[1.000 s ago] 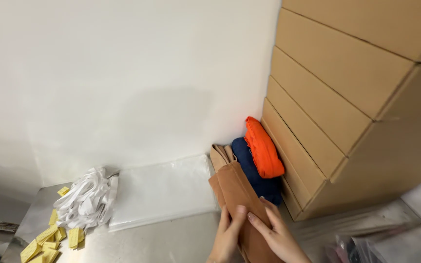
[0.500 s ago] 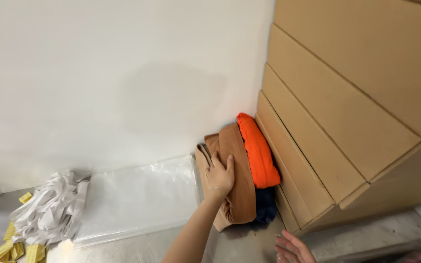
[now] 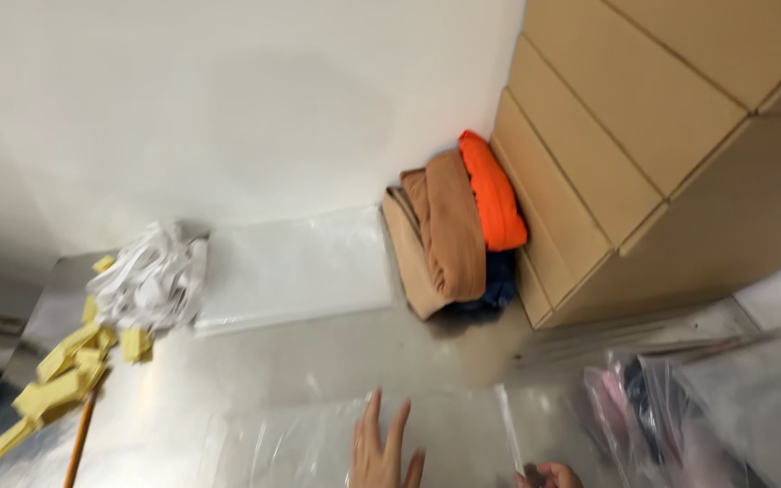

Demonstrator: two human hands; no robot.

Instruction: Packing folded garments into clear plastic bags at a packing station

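Down at the near edge of the metal table (image 3: 318, 361), the left hand (image 3: 381, 452) lies flat with its fingers spread and loose on a clear plastic bag (image 3: 363, 434), gripping nothing. Just right of that hand, the right hand (image 3: 549, 475) barely shows above the bottom of the view; its fingers look curled at the bag's right edge, but I cannot tell whether they truly pinch the plastic. Beyond the bag, well apart from both hands, a bundle of folded garments stands on edge: a tan piece (image 3: 409, 258) on the left, a brown one (image 3: 452, 226) beside it, an orange one (image 3: 492, 192) leaning against the stack of cardboard boxes (image 3: 625, 136), and a dark blue one (image 3: 497, 287) tucked low under the orange. A flat stack of clear bags (image 3: 296, 267) lies left of the bundle, touching the white wall (image 3: 183, 108). Farther left of the bundle sit a heap of white strips (image 3: 151, 280) and scattered yellow tags (image 3: 65, 380) by the table's left edge. Bare metal stays open between the bag and the bundle. Right of the bag, bagged clothes (image 3: 662, 407) crowd the corner.
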